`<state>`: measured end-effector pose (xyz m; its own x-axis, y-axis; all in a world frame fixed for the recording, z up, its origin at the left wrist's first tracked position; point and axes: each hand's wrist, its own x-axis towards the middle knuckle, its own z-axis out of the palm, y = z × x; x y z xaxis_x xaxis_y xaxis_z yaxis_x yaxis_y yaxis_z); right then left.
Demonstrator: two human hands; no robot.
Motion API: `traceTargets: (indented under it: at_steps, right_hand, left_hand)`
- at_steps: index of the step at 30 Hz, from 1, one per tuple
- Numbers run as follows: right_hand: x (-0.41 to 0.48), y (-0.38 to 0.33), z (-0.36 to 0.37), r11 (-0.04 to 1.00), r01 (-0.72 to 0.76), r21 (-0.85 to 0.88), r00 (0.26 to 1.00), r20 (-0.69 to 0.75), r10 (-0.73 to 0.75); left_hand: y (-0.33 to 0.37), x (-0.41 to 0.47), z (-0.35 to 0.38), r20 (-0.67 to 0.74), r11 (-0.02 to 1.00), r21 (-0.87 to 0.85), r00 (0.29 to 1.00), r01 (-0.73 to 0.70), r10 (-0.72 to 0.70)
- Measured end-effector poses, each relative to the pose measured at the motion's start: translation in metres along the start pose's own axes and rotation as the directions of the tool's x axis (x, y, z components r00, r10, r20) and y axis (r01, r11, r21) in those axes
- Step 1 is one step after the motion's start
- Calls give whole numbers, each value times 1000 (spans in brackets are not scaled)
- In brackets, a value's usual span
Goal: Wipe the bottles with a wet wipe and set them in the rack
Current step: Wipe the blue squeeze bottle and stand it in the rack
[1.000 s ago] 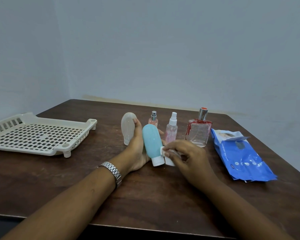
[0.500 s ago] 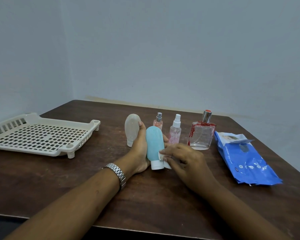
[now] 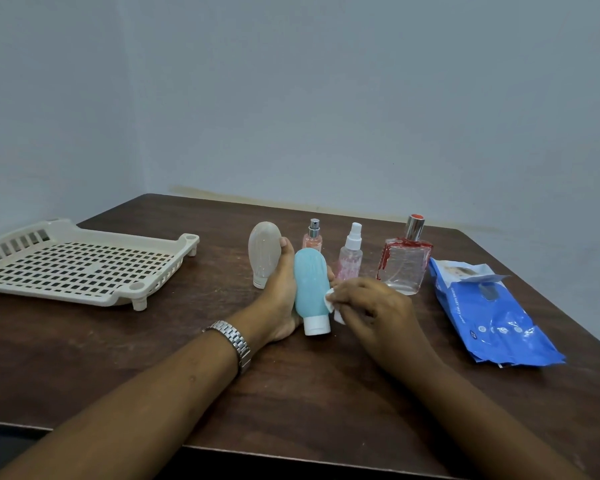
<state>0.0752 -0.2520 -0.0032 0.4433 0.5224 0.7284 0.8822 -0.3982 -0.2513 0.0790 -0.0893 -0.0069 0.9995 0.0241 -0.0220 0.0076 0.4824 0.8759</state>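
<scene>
Pale blue-grey walls meet behind a dark wooden desk (image 3: 84, 358). Left hand (image 3: 278, 299) fingers grip the blue bottle (image 3: 309, 285); right hand (image 3: 371, 313) fingers pinch a wet wipe (image 3: 329, 299) against it. The rack (image 3: 77, 268) sits far left.

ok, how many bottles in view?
5. Teal bottle held in left hand; beige bottle behind it; pink sprayer, clear sprayer and perfume bottle standing right. None in rack.

Rack (image 3: 84, 268) sits at table (image 3: 291, 393) left. 4 bottles stand in a row behind the held bottle (image 3: 310, 289) at centre. Wipe pack (image 3: 492, 317) lies right.
</scene>
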Motion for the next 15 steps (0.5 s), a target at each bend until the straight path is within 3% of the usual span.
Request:
traceTargets:
  at_steps: [4, 7, 11, 15]
  right_hand:
    - [-2, -10, 3, 998, 55, 9, 998, 28, -55]
    - [-5, -6, -1, 999, 14, 40, 996, 84, -17]
    - [4, -8, 2, 999, -4, 32, 1000, -1, 4]
    - [-1, -10, 2, 998, 52, 21, 997, 56, -53]
  left_hand:
    - [1, 1, 0, -13, 1000, -3, 1000, 3, -3]
    - [2, -1, 0, -7, 1000, -25, 1000, 13, -13]
    - [1, -1, 3, -5, 1000, -29, 1000, 3, -4]
    - [2, 0, 2, 14, 1000, -27, 1000, -3, 3]
